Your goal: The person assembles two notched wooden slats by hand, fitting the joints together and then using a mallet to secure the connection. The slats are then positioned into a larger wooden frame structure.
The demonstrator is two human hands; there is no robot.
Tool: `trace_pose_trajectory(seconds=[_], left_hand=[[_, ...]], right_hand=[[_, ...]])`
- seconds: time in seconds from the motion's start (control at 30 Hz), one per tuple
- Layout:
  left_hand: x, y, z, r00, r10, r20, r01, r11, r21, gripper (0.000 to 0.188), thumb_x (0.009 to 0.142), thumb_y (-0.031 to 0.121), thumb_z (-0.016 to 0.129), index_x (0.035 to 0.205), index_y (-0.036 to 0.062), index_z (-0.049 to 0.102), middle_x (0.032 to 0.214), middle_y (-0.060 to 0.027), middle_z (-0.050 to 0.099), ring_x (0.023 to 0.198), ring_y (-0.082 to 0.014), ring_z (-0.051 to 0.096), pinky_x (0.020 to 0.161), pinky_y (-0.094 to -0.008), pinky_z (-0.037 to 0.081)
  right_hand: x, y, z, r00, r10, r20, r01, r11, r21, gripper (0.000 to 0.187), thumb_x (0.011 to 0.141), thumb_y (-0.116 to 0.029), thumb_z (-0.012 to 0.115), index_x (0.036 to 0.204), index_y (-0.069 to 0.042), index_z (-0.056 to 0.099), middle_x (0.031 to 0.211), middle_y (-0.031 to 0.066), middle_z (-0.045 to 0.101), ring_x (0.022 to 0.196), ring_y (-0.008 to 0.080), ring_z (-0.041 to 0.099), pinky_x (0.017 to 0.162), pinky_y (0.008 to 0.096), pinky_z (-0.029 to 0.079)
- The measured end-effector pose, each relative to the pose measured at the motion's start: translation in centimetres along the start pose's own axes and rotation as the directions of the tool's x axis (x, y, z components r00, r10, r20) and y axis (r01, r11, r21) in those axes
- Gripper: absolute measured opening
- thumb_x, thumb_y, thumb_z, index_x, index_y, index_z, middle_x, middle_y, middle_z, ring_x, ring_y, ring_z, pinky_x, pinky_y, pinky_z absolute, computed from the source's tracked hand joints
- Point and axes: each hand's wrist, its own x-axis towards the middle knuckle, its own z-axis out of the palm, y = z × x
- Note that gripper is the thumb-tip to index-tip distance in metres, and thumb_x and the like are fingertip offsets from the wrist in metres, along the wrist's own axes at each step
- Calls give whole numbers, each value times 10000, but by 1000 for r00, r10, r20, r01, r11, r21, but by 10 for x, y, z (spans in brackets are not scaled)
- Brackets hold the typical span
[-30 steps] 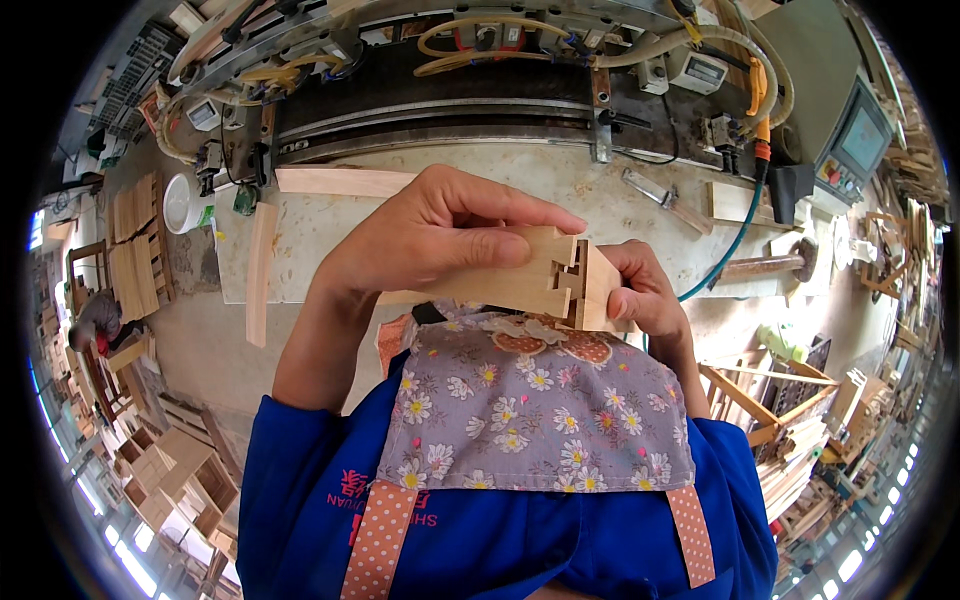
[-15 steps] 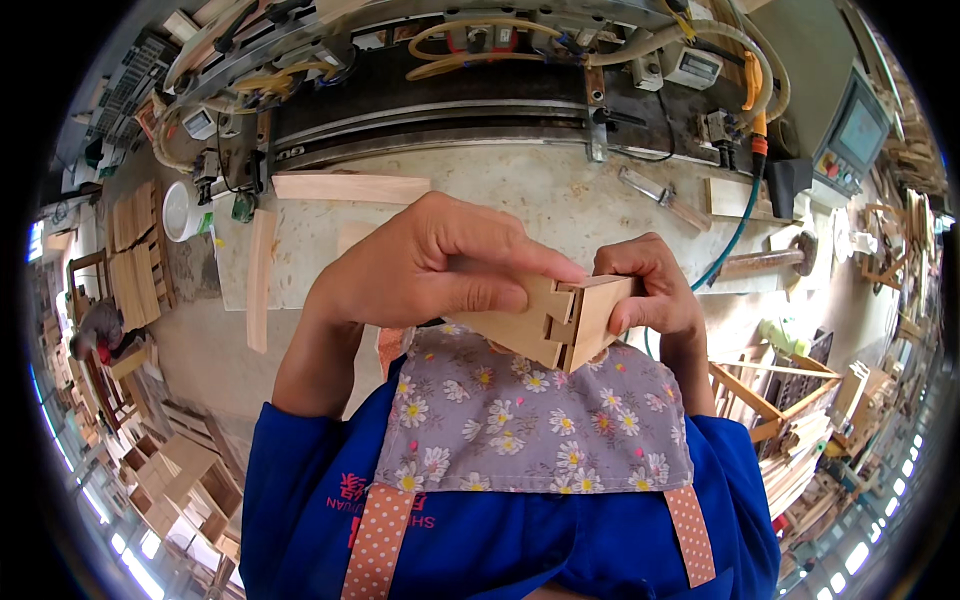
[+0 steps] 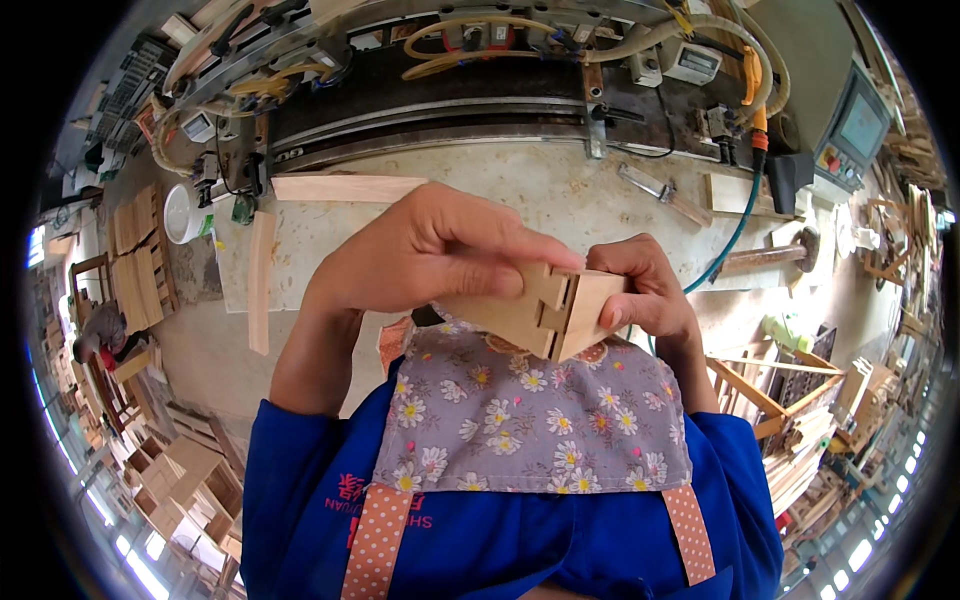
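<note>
Two pale wooden boards meet at a corner in front of my chest, their dovetail-like cut ends fitted into one another. Dark gaps show along part of the joint. My left hand [image 3: 425, 248] is closed on the left board [image 3: 505, 320], its thumb flat on the face and its forefinger reaching over the top edge to the corner. The right board [image 3: 588, 312] is pinched in my right hand [image 3: 648, 283], thumb on the near face and fingers behind. Both hands hide the boards' outer ends.
On the worktop [image 3: 500, 185] lie wooden strips [image 3: 350, 189], a hammer [image 3: 770, 258] and a metal-and-wood hand tool [image 3: 665, 193]. Behind stands a machine with hoses and a rail [image 3: 440, 125]. A teal hose [image 3: 735, 235] hangs at right. A white bucket [image 3: 182, 212] stands left.
The joined boards have shifted slightly left and turned a little, with both hands keeping their hold. The corner's lower tip sits slightly higher.
</note>
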Motion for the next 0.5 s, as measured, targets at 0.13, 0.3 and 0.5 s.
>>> trace_pose_trajectory(seconds=[0.13,0.3,0.5], left_hand=[[7,-4,-6,998,57,-36,-59,996,-70,316,846,218,670,1082,9,697,800,-51,638,705,-120,551,612,-243,392],[12,-7,-14,994,101,36,-102,994,27,316,865,217,655,1099,7,687,789,-50,615,689,-119,527,599,-247,378],[16,-2,-14,995,73,69,-76,996,46,326,880,236,638,1111,9,682,806,-48,618,703,-110,524,600,-241,372]], right_hand=[[3,10,14,993,11,-122,-3,998,63,495,746,-464,752,668,-12,564,586,-15,466,561,64,413,484,257,296],[5,3,16,997,40,-66,-31,990,135,412,782,-389,741,762,-10,583,669,-21,524,647,55,453,544,231,348],[2,0,20,992,103,-78,-82,970,229,376,776,-354,746,824,-9,603,718,-19,552,696,58,484,594,218,378]])
